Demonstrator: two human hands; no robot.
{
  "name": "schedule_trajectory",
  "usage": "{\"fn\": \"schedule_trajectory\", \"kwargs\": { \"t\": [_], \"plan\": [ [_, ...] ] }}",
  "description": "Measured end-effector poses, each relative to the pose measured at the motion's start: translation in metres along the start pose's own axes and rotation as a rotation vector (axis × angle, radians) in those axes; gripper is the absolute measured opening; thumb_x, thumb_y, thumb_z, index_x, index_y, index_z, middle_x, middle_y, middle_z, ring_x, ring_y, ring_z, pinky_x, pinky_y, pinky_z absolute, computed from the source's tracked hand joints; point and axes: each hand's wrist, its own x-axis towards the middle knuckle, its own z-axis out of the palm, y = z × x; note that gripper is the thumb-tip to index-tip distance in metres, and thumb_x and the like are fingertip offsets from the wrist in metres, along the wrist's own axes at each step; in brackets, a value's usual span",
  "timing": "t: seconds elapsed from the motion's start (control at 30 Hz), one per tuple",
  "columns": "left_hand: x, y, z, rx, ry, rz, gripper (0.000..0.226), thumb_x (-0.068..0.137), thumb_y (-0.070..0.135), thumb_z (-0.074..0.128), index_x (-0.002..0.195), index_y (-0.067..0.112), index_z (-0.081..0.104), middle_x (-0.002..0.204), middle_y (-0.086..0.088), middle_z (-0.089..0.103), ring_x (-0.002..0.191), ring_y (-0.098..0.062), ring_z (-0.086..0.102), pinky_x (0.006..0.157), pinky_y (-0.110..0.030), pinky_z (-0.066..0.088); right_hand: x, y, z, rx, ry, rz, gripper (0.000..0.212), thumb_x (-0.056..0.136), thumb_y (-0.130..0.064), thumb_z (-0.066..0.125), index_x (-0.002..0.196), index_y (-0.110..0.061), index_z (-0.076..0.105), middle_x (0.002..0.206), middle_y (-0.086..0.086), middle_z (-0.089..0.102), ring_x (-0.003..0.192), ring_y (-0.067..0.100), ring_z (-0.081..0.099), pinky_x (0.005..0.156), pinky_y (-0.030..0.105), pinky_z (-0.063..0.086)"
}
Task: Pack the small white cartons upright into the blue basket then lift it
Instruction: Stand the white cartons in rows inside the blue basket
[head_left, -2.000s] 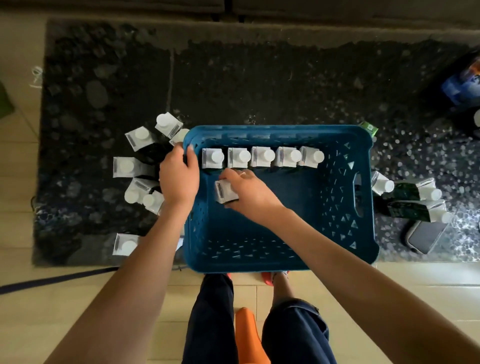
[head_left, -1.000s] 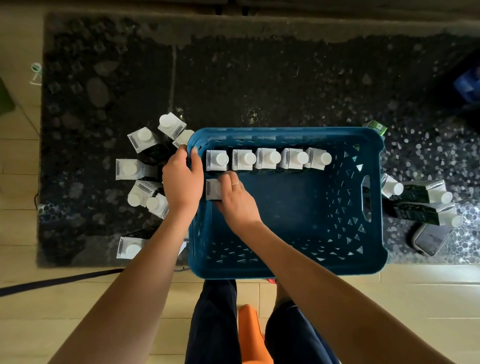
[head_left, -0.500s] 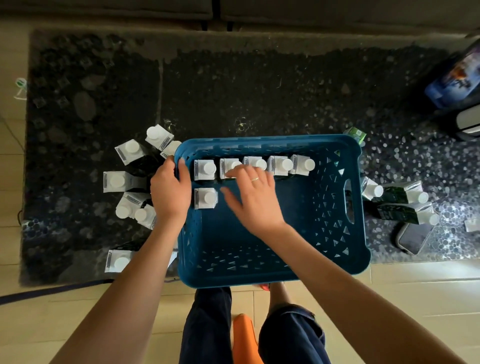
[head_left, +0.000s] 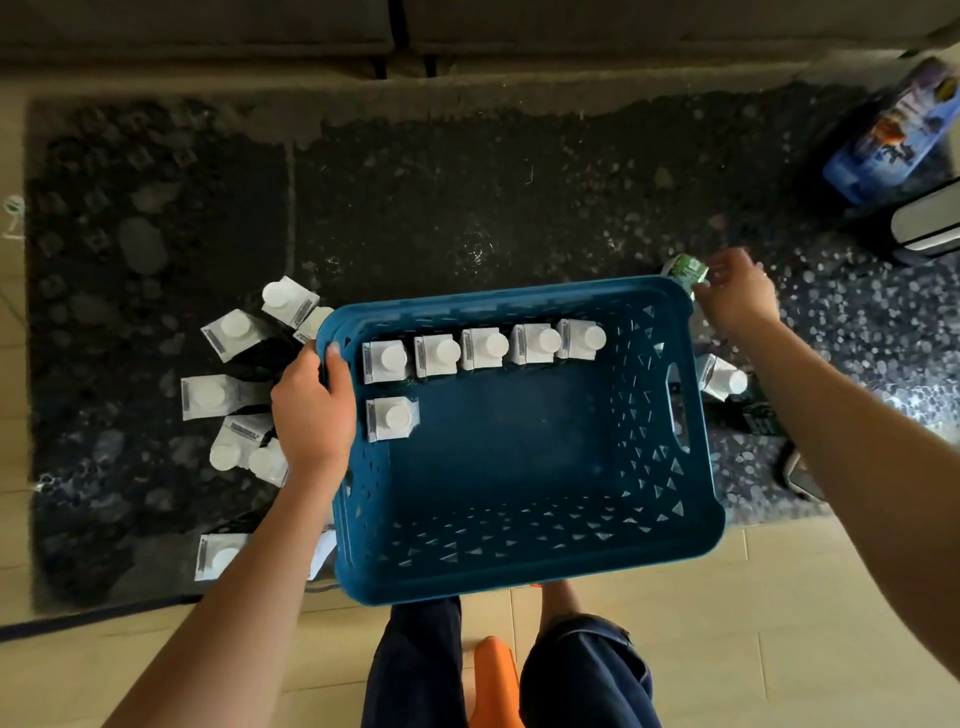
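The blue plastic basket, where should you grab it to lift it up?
Judging by its shape, the blue plastic basket is best held by the slot handles in its short end walls, one hand from each side. The right-end slot is free. The left hand already grips the left rim, and the six white cartons stay upright if it rises level.

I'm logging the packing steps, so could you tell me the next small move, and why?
Probably close the right hand on the green-topped carton at the basket's far right corner and bring it beside the lone second-row carton; fingers already touch it, and that row has room.
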Motion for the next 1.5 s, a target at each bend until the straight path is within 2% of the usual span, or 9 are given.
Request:
{"fn": "schedule_trajectory", "kwargs": {
  "t": [0.13, 0.23, 0.33, 0.4, 0.7, 0.9, 1.17, 1.3, 1.5],
  "plan": [
    [0.000, 0.000, 0.000, 0.001, -0.015, 0.009, 0.040, 0.101, 0.028, 0.041, 0.067, 0.007, 0.039, 0.057, -0.009, 0.045, 0.057, -0.032, 0.053, 0.046, -0.038, 0.035, 0.011, 0.013, 0.012, -0.188, -0.217, -0.050, 0.056, 0.089, -0.014, 0.060, 0.140, -0.022, 0.038, 0.122, 0.026, 0.056, 0.102, 0.041, 0.058, 0.080, 0.042, 0.048],
    [0.000, -0.003, 0.001, 0.014, -0.028, -0.011, 0.037, 0.101, 0.031, 0.039, 0.072, 0.008, 0.045, 0.063, -0.012, 0.053, 0.064, -0.031, 0.061, 0.051, -0.047, 0.044, 0.018, 0.017, 0.022, -0.407, -0.357, -0.230, 0.068, 0.090, -0.009, 0.058, 0.144, -0.038, 0.031, 0.150, 0.021, 0.023, 0.118, 0.044, 0.048, 0.094, 0.046, 0.045],
    [-0.001, 0.002, -0.001, 0.035, -0.032, -0.006, 0.036, 0.101, 0.030, 0.039, 0.071, 0.009, 0.043, 0.060, -0.006, 0.050, 0.060, -0.026, 0.059, 0.050, -0.038, 0.045, 0.025, 0.016, 0.032, -0.683, -0.416, -0.373, 0.086, 0.092, -0.005, 0.054, 0.144, -0.046, 0.000, 0.159, 0.010, -0.006, 0.129, 0.043, 0.040, 0.102, 0.047, 0.042],
    [-0.001, 0.009, -0.002, 0.037, -0.021, 0.001, 0.035, 0.101, 0.022, 0.041, 0.069, 0.009, 0.040, 0.055, 0.003, 0.041, 0.050, -0.016, 0.046, 0.047, -0.016, 0.036, 0.030, 0.016, 0.040, -0.738, -0.429, -0.401, 0.081, 0.095, -0.004, 0.047, 0.147, -0.037, -0.006, 0.160, 0.009, -0.005, 0.132, 0.044, 0.035, 0.102, 0.049, 0.042],
    [-0.005, 0.020, -0.003, 0.059, -0.014, -0.014, 0.033, 0.101, 0.015, 0.042, 0.070, 0.005, 0.044, 0.054, 0.007, 0.038, 0.052, 0.004, 0.039, 0.047, -0.008, 0.034, 0.027, 0.012, 0.046, -0.869, -0.266, -0.502, 0.055, 0.097, -0.017, 0.048, 0.147, -0.017, 0.026, 0.149, 0.010, 0.032, 0.121, 0.038, 0.045, 0.090, 0.047, 0.048],
    [-0.005, 0.019, -0.003, 0.055, -0.013, -0.016, 0.035, 0.101, 0.017, 0.042, 0.067, 0.009, 0.039, 0.053, 0.009, 0.037, 0.052, 0.011, 0.050, 0.043, -0.011, 0.032, 0.035, 0.006, 0.028, -0.257, -0.107, -0.386, 0.050, 0.082, -0.015, 0.068, 0.128, -0.022, 0.048, 0.136, 0.012, 0.048, 0.108, 0.039, 0.057, 0.085, 0.043, 0.049],
    [-0.001, 0.007, 0.001, 0.104, 0.012, -0.008, 0.044, 0.100, 0.025, 0.042, 0.062, 0.004, 0.035, 0.051, -0.015, 0.043, 0.046, -0.033, 0.047, 0.040, -0.040, 0.033, 0.024, -0.032, -0.005, 0.406, 0.052, -0.220, 0.048, 0.075, -0.023, 0.078, 0.116, -0.022, 0.054, 0.109, 0.002, 0.063, 0.082, 0.014, 0.059, 0.048, 0.005, 0.043],
    [0.000, 0.004, 0.000, 0.117, 0.016, 0.008, 0.044, 0.100, 0.024, 0.043, 0.061, 0.003, 0.036, 0.050, -0.016, 0.043, 0.042, -0.032, 0.043, 0.038, -0.035, 0.028, 0.000, -0.072, -0.019, 0.549, 0.121, -0.288, 0.049, 0.075, -0.029, 0.079, 0.117, -0.022, 0.054, 0.110, -0.004, 0.062, 0.082, 0.011, 0.063, 0.063, 0.018, 0.055],
    [0.000, 0.004, 0.001, 0.097, 0.013, -0.021, 0.041, 0.099, 0.023, 0.044, 0.063, 0.005, 0.038, 0.052, -0.007, 0.041, 0.043, -0.023, 0.039, 0.040, -0.030, 0.024, -0.067, -0.126, -0.049, 0.613, 0.146, -0.554, 0.047, 0.076, -0.033, 0.077, 0.115, -0.018, 0.057, 0.101, -0.014, 0.060, 0.089, -0.003, 0.060, 0.071, 0.010, 0.051]
  ]
}}
